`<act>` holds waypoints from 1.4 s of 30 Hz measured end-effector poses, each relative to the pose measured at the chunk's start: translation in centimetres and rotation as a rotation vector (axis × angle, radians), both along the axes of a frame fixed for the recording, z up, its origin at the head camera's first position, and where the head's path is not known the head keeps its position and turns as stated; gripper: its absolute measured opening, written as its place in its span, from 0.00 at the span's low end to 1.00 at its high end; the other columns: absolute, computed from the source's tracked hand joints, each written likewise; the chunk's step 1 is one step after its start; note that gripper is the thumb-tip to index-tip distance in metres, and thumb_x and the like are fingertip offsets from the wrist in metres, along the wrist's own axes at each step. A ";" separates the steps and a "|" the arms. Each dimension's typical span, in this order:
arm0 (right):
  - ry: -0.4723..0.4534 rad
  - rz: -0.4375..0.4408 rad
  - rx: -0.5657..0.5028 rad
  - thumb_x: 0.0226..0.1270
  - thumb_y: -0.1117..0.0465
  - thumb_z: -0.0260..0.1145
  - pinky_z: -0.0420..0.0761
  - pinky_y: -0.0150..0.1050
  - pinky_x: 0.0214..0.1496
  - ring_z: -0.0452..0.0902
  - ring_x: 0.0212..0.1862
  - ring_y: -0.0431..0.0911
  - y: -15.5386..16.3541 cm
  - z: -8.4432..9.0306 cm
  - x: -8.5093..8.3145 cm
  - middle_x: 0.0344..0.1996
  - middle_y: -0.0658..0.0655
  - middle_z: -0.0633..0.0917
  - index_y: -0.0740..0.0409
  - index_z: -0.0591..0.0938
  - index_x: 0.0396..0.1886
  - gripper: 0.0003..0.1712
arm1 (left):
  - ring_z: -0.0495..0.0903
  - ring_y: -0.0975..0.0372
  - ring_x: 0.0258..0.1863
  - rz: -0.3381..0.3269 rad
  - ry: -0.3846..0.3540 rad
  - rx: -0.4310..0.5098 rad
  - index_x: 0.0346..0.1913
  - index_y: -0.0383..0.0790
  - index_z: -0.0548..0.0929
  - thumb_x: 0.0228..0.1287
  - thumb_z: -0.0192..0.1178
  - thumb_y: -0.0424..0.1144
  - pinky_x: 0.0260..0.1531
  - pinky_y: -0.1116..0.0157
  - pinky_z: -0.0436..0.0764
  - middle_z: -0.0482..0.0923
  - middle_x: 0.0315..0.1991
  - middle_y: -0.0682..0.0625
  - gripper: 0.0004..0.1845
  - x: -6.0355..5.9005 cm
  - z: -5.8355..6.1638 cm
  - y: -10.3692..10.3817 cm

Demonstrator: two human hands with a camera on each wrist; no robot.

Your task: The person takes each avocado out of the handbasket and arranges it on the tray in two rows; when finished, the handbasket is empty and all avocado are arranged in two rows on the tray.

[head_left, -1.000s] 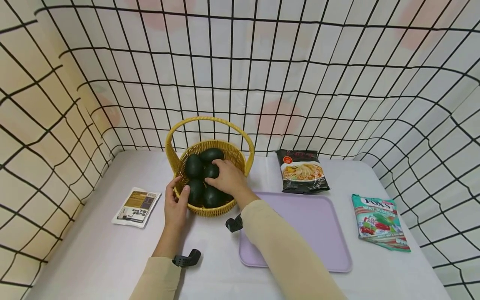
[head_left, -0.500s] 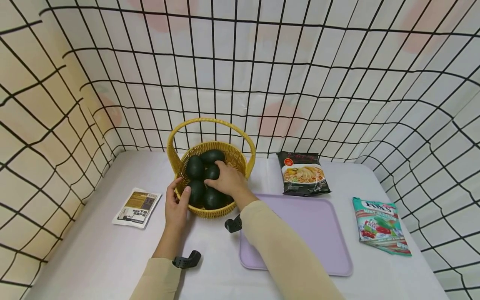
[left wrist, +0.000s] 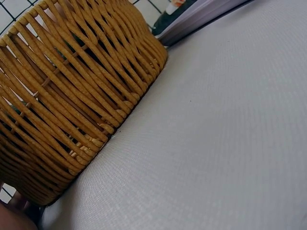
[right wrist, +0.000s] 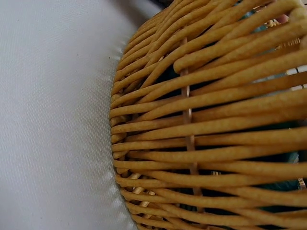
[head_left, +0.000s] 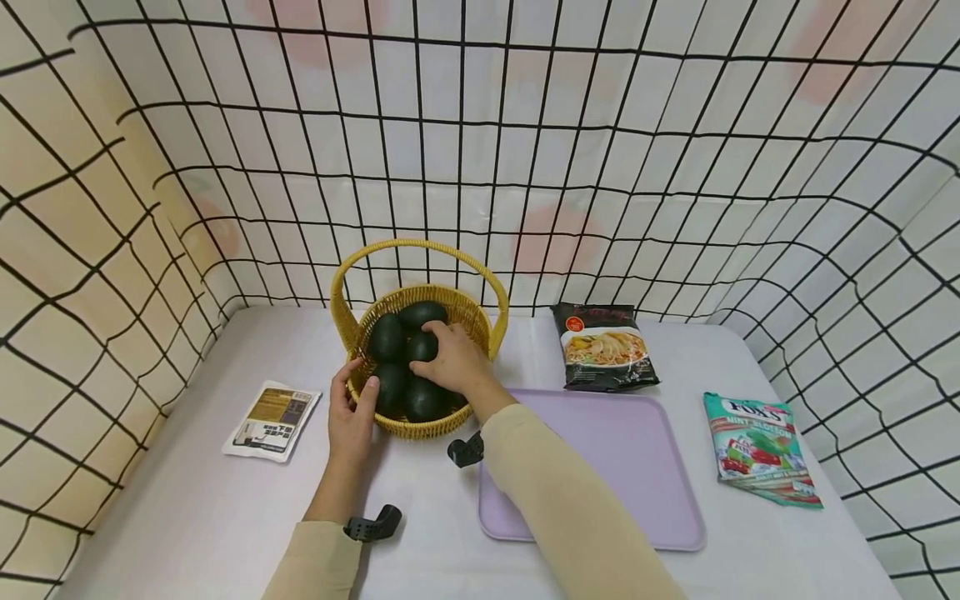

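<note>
A yellow woven basket [head_left: 472, 312] with a tall handle stands at the table's middle, holding several dark green avocados [head_left: 386, 336]. My right hand [head_left: 448, 360] reaches into the basket, fingers curled over one dark avocado [head_left: 422, 347]. My left hand [head_left: 352, 406] holds the basket's near-left rim, thumb on the edge. The left wrist view shows only the basket wall [left wrist: 72, 96] and the table cloth. Close-up weave of the basket [right wrist: 211, 124] fills the right wrist view, and neither hand appears there.
A lilac tray [head_left: 637, 467] lies right of the basket. A dark noodle packet [head_left: 604, 345] sits behind the tray and a green mint candy bag [head_left: 759, 447] at far right. A flat white-and-brown sachet [head_left: 272, 419] lies left. Grid-patterned cloth walls enclose the table.
Both hands stay at the basket; the right hand's fingers have settled slightly tighter over the avocado. Otherwise only the camera has shifted a little.
</note>
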State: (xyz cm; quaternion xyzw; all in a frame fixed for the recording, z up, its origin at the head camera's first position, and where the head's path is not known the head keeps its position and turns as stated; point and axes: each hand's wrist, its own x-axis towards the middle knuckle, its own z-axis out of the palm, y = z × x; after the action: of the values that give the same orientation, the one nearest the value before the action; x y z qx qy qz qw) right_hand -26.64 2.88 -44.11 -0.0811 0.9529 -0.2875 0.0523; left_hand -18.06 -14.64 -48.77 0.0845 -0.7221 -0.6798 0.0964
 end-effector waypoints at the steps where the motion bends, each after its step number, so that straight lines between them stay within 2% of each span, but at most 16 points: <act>1: 0.006 -0.003 -0.012 0.62 0.38 0.71 0.81 0.55 0.60 0.80 0.58 0.54 0.0 0.0 0.0 0.67 0.57 0.73 0.35 0.70 0.72 0.39 | 0.54 0.48 0.80 -0.001 -0.001 -0.002 0.74 0.47 0.65 0.77 0.54 0.43 0.77 0.41 0.57 0.55 0.81 0.46 0.27 0.0 0.1 0.0; 7: 0.035 -0.006 -0.066 0.62 0.41 0.73 0.80 0.54 0.63 0.79 0.59 0.54 0.1 0.1 0.0 0.69 0.56 0.70 0.37 0.72 0.69 0.36 | 0.56 0.50 0.79 0.010 0.013 -0.012 0.74 0.53 0.65 0.77 0.55 0.47 0.76 0.42 0.59 0.55 0.81 0.50 0.27 -0.2 -0.8 0.0; 16: 0.028 0.008 -0.063 0.61 0.41 0.75 0.75 0.55 0.70 0.72 0.71 0.55 -0.1 -0.1 -0.1 0.75 0.57 0.70 0.39 0.62 0.80 0.50 | 0.58 0.49 0.78 0.019 0.038 -0.016 0.74 0.54 0.65 0.76 0.55 0.48 0.74 0.42 0.61 0.56 0.80 0.49 0.27 -0.4 -1.7 -0.3; 21: 0.027 0.011 -0.088 0.60 0.43 0.77 0.77 0.57 0.67 0.76 0.67 0.57 -0.1 -0.1 -0.2 0.72 0.58 0.71 0.39 0.62 0.79 0.51 | 0.57 0.49 0.79 0.018 0.057 -0.020 0.74 0.52 0.65 0.77 0.55 0.47 0.74 0.41 0.60 0.56 0.80 0.49 0.27 -0.5 -1.7 -0.3; 22: 0.027 0.008 -0.093 0.59 0.43 0.77 0.78 0.57 0.65 0.77 0.65 0.57 -0.1 -0.1 -0.2 0.71 0.59 0.70 0.39 0.62 0.79 0.51 | 0.57 0.49 0.79 0.015 0.054 -0.016 0.74 0.51 0.65 0.77 0.55 0.46 0.74 0.41 0.60 0.56 0.80 0.48 0.27 -0.3 -1.2 -0.2; 28: 0.037 -0.011 -0.111 0.59 0.43 0.77 0.79 0.57 0.64 0.78 0.64 0.57 0.0 0.1 -0.2 0.70 0.60 0.70 0.39 0.63 0.79 0.50 | 0.56 0.48 0.79 0.012 0.057 -0.021 0.74 0.50 0.65 0.77 0.55 0.46 0.75 0.40 0.59 0.56 0.80 0.48 0.27 -0.5 -1.3 0.0; 29: 0.045 -0.014 -0.122 0.59 0.43 0.77 0.79 0.57 0.65 0.77 0.64 0.57 0.1 0.2 -0.2 0.70 0.60 0.69 0.39 0.63 0.79 0.50 | 0.56 0.49 0.79 0.015 0.063 -0.024 0.74 0.52 0.66 0.77 0.55 0.46 0.75 0.40 0.59 0.57 0.80 0.49 0.27 -0.7 -1.8 0.0; 32: 0.090 -0.022 -0.188 0.60 0.44 0.77 0.78 0.56 0.67 0.75 0.66 0.56 0.3 0.3 -0.2 0.70 0.59 0.69 0.39 0.62 0.79 0.50 | 0.57 0.50 0.79 0.017 0.060 -0.017 0.74 0.52 0.66 0.77 0.55 0.46 0.75 0.42 0.59 0.57 0.80 0.49 0.27 -0.7 -1.6 0.0; 38: 0.235 -0.055 -0.391 0.59 0.49 0.78 0.78 0.51 0.66 0.73 0.65 0.54 0.8 0.2 0.2 0.69 0.57 0.69 0.43 0.64 0.79 0.50 | 0.56 0.50 0.80 0.019 0.052 -0.015 0.74 0.53 0.66 0.77 0.55 0.47 0.76 0.41 0.58 0.56 0.80 0.49 0.26 -0.6 -1.6 -0.1; 42: 0.301 -0.034 -0.473 0.59 0.53 0.79 0.80 0.48 0.65 0.73 0.64 0.53 1.0 0.2 0.7 0.69 0.57 0.69 0.45 0.64 0.79 0.50 | 0.59 0.49 0.78 0.031 0.062 -0.017 0.73 0.51 0.67 0.77 0.55 0.46 0.74 0.42 0.61 0.59 0.79 0.48 0.26 -0.7 -1.8 -0.1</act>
State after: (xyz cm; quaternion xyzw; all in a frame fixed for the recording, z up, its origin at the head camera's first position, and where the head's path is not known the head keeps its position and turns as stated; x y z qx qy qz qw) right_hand -25.95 3.86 -43.92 -0.1167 0.8577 -0.4874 -0.1151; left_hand -18.73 -14.71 -50.57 0.0737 -0.7232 -0.6743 0.1300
